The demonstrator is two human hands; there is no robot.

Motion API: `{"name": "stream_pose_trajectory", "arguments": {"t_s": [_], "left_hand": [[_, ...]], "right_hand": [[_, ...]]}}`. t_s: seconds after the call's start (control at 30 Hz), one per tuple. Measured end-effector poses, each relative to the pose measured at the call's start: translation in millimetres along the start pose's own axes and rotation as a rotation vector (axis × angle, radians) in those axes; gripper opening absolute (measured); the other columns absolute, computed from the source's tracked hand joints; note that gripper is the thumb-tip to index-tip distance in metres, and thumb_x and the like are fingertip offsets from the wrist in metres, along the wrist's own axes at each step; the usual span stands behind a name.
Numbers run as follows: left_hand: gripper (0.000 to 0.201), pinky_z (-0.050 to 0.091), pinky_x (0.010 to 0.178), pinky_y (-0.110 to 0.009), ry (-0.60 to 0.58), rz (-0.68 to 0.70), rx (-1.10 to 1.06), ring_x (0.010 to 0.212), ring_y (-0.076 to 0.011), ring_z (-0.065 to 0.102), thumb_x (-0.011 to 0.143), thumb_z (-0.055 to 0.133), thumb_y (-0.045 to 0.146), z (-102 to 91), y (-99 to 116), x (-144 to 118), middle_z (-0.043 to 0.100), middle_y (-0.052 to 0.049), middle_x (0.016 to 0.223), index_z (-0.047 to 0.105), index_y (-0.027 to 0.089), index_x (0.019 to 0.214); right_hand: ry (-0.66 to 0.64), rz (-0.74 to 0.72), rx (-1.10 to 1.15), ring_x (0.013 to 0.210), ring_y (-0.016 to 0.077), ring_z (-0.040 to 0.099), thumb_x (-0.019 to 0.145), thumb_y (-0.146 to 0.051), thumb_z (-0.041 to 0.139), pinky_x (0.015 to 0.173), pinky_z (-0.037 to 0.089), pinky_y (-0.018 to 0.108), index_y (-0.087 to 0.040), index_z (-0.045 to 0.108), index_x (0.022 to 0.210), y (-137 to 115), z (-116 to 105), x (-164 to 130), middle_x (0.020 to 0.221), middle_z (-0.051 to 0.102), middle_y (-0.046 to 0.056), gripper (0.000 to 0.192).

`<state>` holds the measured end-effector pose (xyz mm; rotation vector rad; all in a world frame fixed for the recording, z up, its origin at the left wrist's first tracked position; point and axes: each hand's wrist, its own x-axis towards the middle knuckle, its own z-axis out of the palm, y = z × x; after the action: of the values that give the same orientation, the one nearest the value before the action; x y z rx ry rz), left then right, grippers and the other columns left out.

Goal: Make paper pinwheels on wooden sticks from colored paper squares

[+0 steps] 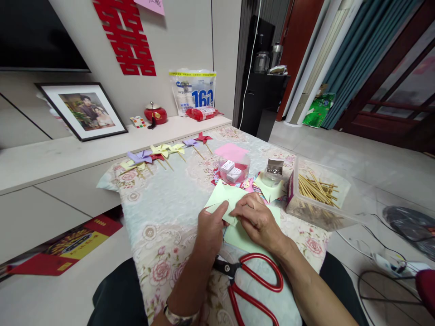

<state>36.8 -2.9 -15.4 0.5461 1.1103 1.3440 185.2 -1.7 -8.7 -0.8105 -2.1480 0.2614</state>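
A pale green sheet of paper (222, 195) with cut slits is held up between my hands over the table. My left hand (212, 226) pinches its lower left edge, thumb on top. At its right side my right hand (256, 219) has thumb and fingers closed on the paper's corner; whether a small item is also in them I cannot make out. More green paper (243, 237) lies beneath the hands. Red-handled scissors (253, 276) rest on the cloth close to my wrists, their blades partly under my left hand.
Several finished paper pinwheels (163, 151) lie along the table's far left. Past my hands stand a round clear tub (243, 163) with small white boxes and a small container of metal pins (274, 170). A plastic bin (306, 210) of wooden sticks (317, 190) sits at the right edge.
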Motion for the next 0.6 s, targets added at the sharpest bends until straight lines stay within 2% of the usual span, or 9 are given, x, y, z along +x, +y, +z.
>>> {"name": "stream_pose_trajectory", "arguments": {"t_s": [0.17, 0.4, 0.6], "left_hand": [[0.025, 0.038, 0.048, -0.023, 0.008, 0.0, -0.002, 0.054, -0.012, 0.051, 0.061, 0.079, 0.031, 1.3, 2.6, -2.0, 0.064, 0.001, 0.066, 0.069, 0.014, 0.077], [0.021, 0.04, 0.051, -0.023, -0.061, 0.016, -0.016, 0.057, -0.0124, 0.052, 0.064, 0.077, 0.029, 4.5, -0.6, -5.4, 0.064, 0.001, 0.068, 0.069, 0.016, 0.077], [0.019, 0.036, 0.048, -0.022, -0.063, 0.004, 0.013, 0.053, -0.0102, 0.046, 0.066, 0.076, 0.03, 3.7, -4.1, -4.8, 0.057, 0.004, 0.062, 0.063, 0.017, 0.07]], "right_hand": [[-0.011, 0.009, 0.015, 0.091, 0.0231, 0.052, 0.084, 0.0, 0.05, 0.079, 0.044, 0.039, -0.024, 0.069, 0.106, 0.7, 0.2, -1.5, 0.094, 0.06, 0.006, 0.037], [-0.049, 0.022, -0.041, 0.089, 0.023, 0.052, 0.095, -0.017, 0.055, 0.077, 0.042, 0.04, -0.023, 0.069, 0.097, -2.0, -1.8, -0.1, 0.091, 0.061, 0.007, 0.015], [-0.046, 0.084, -0.051, 0.085, 0.0222, 0.051, 0.099, -0.022, 0.05, 0.077, 0.041, 0.04, -0.02, 0.064, 0.086, -4.2, -1.6, 1.3, 0.085, 0.06, 0.006, 0.019]]}}
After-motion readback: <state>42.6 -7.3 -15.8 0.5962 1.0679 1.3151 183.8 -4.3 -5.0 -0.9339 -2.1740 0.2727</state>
